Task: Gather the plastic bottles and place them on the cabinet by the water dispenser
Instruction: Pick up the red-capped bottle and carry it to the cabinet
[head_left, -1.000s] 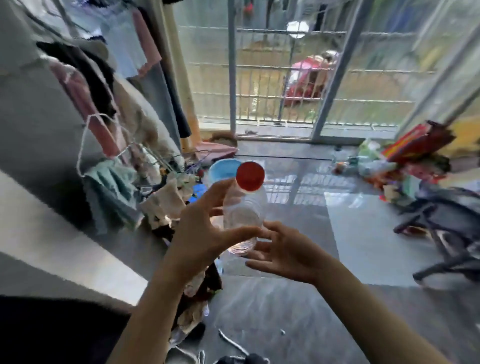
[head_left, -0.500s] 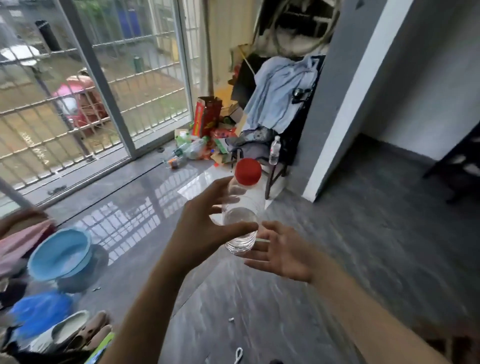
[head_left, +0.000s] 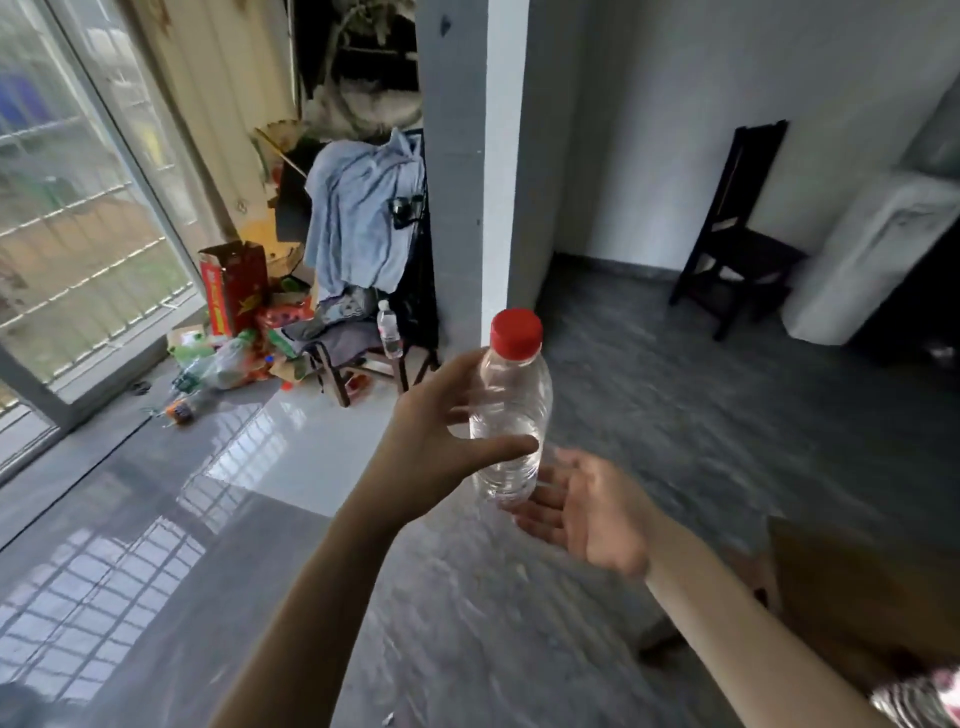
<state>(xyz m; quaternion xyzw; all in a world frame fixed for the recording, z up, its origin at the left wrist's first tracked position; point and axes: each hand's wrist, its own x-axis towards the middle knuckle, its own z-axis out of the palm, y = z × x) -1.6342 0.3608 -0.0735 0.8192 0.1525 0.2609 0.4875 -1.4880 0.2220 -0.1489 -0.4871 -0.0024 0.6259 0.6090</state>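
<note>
Head view, forward and down, hands near

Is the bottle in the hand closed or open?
Closed: a red cap sits on the bottle, held nearly upright in the left hand.

A white pillar stands mid-room. Left of it, a blue cloth drapes over a cluttered chair; further left stands a red carton. Right of the pillar, a dark wooden chair stands against the wall.
</note>
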